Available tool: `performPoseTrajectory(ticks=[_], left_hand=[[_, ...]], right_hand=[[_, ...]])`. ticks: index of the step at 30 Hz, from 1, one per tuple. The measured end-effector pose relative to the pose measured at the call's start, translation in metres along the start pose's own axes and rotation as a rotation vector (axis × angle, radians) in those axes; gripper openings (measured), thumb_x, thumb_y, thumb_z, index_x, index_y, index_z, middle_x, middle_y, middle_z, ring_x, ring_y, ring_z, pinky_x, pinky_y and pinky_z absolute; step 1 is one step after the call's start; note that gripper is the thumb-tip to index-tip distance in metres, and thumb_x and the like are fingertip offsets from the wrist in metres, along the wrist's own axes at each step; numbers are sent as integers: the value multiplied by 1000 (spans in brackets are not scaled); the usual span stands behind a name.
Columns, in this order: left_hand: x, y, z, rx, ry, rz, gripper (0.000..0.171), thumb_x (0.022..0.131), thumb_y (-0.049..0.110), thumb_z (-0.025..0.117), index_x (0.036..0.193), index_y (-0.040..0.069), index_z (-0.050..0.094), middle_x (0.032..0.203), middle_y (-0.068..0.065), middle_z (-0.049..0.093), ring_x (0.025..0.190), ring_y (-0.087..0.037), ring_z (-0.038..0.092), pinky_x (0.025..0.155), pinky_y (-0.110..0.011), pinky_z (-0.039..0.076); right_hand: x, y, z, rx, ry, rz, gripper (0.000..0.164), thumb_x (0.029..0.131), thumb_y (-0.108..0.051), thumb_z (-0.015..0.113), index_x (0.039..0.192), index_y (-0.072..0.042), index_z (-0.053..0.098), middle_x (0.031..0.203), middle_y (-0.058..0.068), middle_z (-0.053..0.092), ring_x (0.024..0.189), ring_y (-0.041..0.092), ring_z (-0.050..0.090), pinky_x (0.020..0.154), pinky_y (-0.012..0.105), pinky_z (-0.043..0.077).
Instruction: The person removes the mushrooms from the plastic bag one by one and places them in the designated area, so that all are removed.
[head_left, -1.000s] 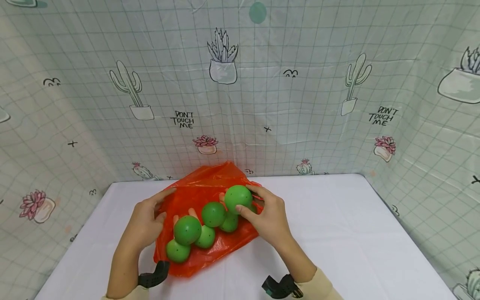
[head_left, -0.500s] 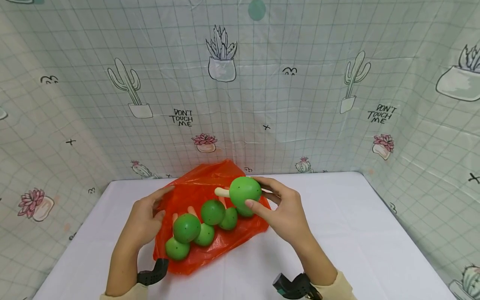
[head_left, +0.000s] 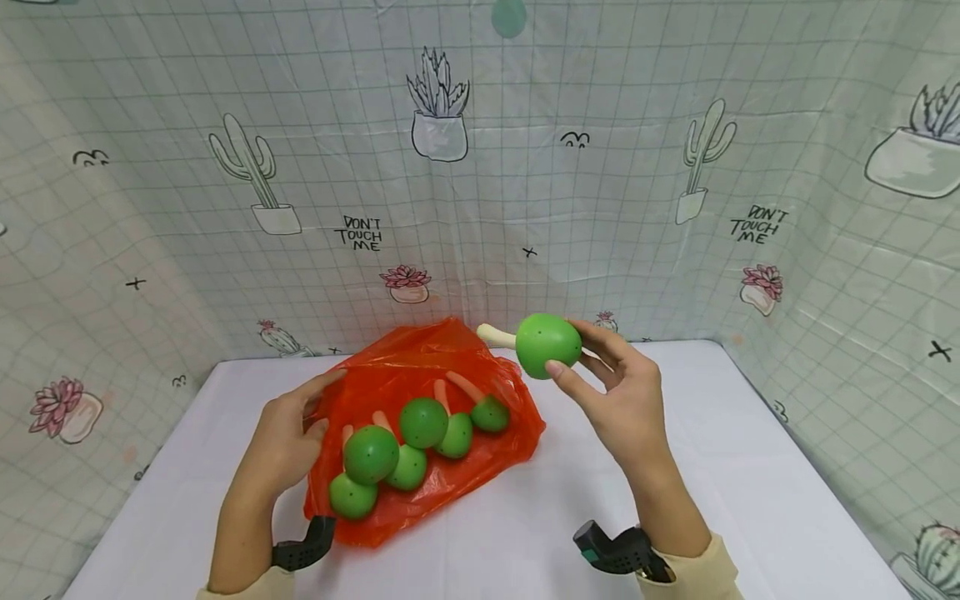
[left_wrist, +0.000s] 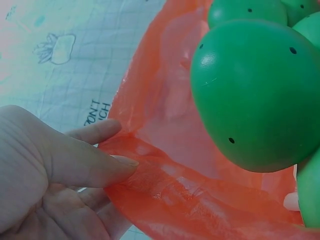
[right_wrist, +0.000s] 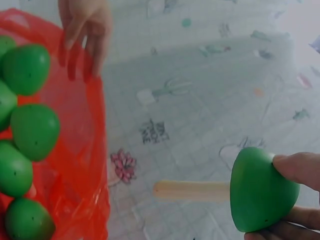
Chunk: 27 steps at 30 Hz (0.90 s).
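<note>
My right hand [head_left: 626, 400] pinches a green, black-dotted rounded head with a cream stem [head_left: 547, 344] above the table's right part. The stem points left in the head view. In the right wrist view, thumb and fingers hold this green head with its stem [right_wrist: 265, 192] from the right. My left hand [head_left: 281, 437] grips the left edge of a red plastic bag [head_left: 393, 379]. Its thumb [left_wrist: 95, 162] lies over the film, with fingers behind. Several similar green pieces [head_left: 371, 454] sit in the bag's mouth, partly overlapping; their stems point into the bag and look reddish through the film.
A white-covered table [head_left: 735, 467] spreads out beneath the bag. Behind it and at both sides hangs a sheet [head_left: 480, 192] printed with a grid and cactus drawings. Each wrist wears a black camera mount [head_left: 305, 546].
My right hand has lifted the green stemmed piece off the bag and carried it up and to the right. The left hand stays at the bag's edge.
</note>
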<state>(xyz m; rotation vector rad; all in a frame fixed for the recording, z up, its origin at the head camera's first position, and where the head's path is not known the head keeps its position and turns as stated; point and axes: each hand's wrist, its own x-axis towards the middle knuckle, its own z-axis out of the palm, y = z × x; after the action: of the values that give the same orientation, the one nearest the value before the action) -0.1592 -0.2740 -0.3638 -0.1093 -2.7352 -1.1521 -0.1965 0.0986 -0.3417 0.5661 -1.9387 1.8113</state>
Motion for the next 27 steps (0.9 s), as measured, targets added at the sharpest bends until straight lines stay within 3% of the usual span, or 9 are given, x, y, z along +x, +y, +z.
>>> performPoseTrajectory(ticks=[5, 13, 27], left_hand=[[-1, 0, 0, -1, 2, 3, 63, 96, -15, 53, 156, 4, 50, 144, -29, 59, 128, -50, 60, 103, -58, 52], [-1, 0, 0, -2, 6, 17, 63, 96, -15, 53, 155, 4, 49, 143, -29, 59, 126, -50, 60, 101, -58, 53], [-1, -1, 1, -8, 3, 25, 64, 95, -16, 53, 156, 3, 49, 145, -30, 57, 128, -50, 59, 101, -57, 53]], right_hand=[[9, 17, -8, -49, 80, 10, 49, 86, 4, 83, 133, 4, 67, 131, 13, 68, 116, 20, 70, 96, 27, 57], [16, 52, -17, -145, 167, 58, 51, 87, 1, 83, 134, 8, 65, 136, 18, 65, 124, 32, 67, 96, 21, 55], [14, 114, -17, -349, 153, 232, 54, 90, -7, 83, 136, 11, 61, 137, 27, 64, 129, 40, 63, 102, 42, 55]])
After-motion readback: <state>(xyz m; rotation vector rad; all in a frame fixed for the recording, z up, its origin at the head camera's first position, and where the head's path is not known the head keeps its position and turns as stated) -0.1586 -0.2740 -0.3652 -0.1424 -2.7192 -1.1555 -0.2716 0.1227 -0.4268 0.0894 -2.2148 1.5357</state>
